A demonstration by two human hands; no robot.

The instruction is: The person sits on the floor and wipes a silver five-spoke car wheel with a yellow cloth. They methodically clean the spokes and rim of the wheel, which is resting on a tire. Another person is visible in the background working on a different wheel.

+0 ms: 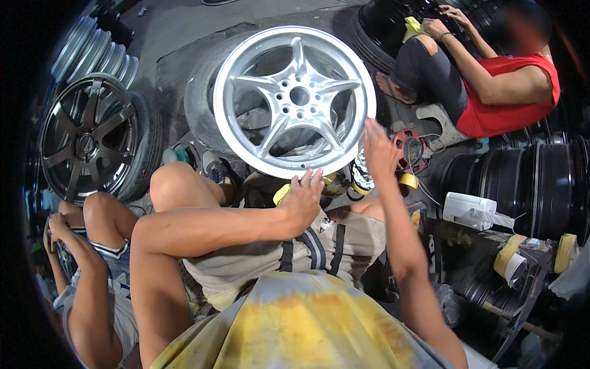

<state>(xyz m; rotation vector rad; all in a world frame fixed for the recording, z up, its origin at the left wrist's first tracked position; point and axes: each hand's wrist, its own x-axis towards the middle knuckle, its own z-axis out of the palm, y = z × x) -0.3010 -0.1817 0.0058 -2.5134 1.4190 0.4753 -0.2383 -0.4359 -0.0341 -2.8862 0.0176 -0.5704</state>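
A silver wheel rim (298,130) with five spokes lies face up in front of me, over a dark tire (200,101). My left hand (301,203) touches its near edge; the fingers are stretched out and slightly apart, the thumb hidden. Something yellow (281,194) shows beside that hand, partly covered by it. At the rim's right edge is my right hand (380,152), fingers straight and slightly blurred against the outer lip. Its palm side is hidden, and nothing shows in it.
A dark wheel (86,144) leans at left near stacked silver rims (92,52). A person in red (504,104) sits at upper right; another person (101,295) sits at lower left. Black rims (516,187), a white box-shaped device (468,210), a cord and tape rolls (510,261) lie right.
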